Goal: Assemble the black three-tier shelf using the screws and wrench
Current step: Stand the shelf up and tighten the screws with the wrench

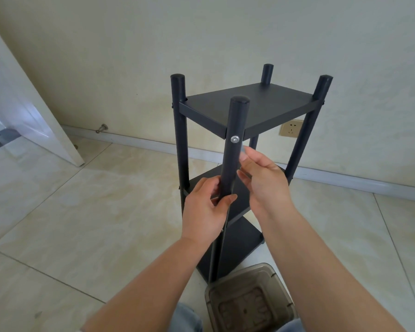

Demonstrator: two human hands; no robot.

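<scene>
The black three-tier shelf [249,104] stands upright on the tiled floor against the wall, with four round posts rising above its top board. A silver screw [235,139] sits in the near post [237,118], level with the top board. My left hand [206,212] grips this near post lower down, thumb in front. My right hand [266,183] is just right of the post below the screw. Its fingertips are blurred, and whether they pinch a tool or a screw is unclear. No wrench is plainly visible.
A brown translucent plastic bin [249,300] stands on the floor right at the shelf's near foot, between my knees. An open white door [34,104] is at the left, with a doorstop [102,128] on the baseboard. A wall socket [291,128] shows behind the shelf.
</scene>
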